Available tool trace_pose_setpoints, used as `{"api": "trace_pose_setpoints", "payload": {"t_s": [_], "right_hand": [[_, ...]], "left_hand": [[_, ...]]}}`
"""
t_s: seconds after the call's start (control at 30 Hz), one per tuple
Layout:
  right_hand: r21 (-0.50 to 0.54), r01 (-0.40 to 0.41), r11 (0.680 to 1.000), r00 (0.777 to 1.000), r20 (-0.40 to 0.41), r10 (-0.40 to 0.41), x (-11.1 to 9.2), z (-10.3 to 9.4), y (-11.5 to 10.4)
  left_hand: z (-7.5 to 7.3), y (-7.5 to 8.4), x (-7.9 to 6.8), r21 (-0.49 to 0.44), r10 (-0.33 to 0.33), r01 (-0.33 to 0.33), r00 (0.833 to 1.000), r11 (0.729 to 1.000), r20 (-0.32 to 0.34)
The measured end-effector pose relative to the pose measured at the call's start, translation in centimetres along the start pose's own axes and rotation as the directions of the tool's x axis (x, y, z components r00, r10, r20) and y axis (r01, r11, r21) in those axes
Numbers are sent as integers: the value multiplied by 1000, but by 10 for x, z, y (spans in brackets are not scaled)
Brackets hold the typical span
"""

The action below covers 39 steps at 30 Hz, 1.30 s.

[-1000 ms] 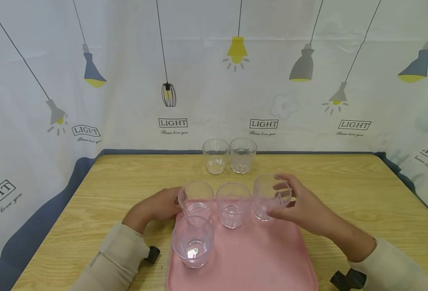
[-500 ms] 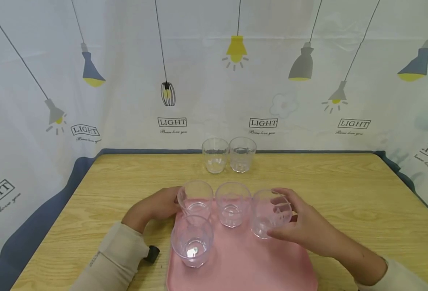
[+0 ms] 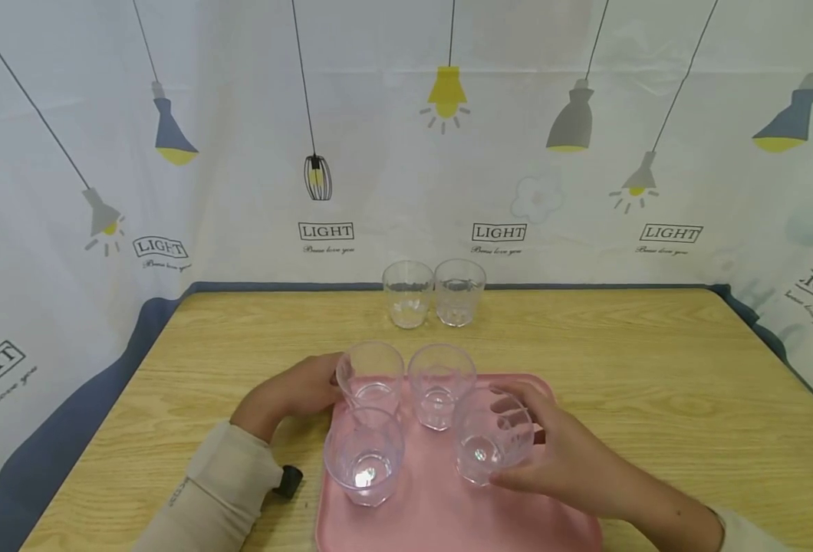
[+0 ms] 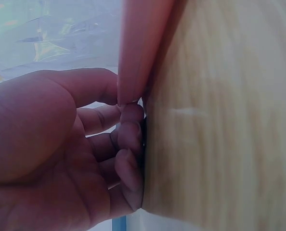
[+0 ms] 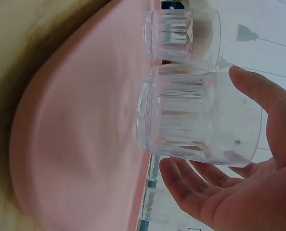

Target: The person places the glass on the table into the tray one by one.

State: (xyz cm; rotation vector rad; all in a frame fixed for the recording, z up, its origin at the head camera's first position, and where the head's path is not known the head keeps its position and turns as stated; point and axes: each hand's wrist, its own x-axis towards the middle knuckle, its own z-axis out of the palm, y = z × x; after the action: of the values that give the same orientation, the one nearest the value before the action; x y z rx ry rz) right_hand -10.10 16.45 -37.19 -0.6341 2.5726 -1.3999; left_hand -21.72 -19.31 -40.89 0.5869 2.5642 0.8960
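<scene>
My right hand (image 3: pixel 558 452) grips a clear plastic cup (image 3: pixel 482 441) over the right half of the pink tray (image 3: pixel 441 517). In the right wrist view the thumb and fingers lie on opposite sides of this cup (image 5: pixel 181 115), its base close over the tray surface. My left hand (image 3: pixel 303 387) is at the tray's far left corner. The left wrist view has its thumb and fingertips pinching the tray edge (image 4: pixel 143 48). Three more clear cups stand upright on the tray: a back left cup (image 3: pixel 370 368), a back middle cup (image 3: pixel 441 383) and a front left cup (image 3: pixel 365 456).
Behind the tray, two clear cups stand side by side on the wooden table (image 3: pixel 655 368), the left cup (image 3: pixel 409 295) and the right cup (image 3: pixel 459 293). A white curtain (image 3: pixel 393 115) printed with lamps hangs along the table's back edge.
My right hand has brought its cup nearer to me and slightly left, from the back right of the tray to in front of the back row. My left hand has stayed in place.
</scene>
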Motion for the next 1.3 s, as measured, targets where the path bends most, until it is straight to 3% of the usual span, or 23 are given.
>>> {"api": "trace_pose_setpoints", "payload": {"t_s": [0.57,0.9,1.3], "right_hand": [[1,30,1000,997,72,-30,1,21,-8],[-2,63,998,996,66,-63,1,26,-8],[0,35,999,998,52,-35,3,34,-6]], "left_hand": [[1,-2,2,2,-6,6,1000,1000,-2],[2,-3,3,6,-14,14,1000,1000,-2],[1,0,1,25,7,-7,1000,1000,-16]]}}
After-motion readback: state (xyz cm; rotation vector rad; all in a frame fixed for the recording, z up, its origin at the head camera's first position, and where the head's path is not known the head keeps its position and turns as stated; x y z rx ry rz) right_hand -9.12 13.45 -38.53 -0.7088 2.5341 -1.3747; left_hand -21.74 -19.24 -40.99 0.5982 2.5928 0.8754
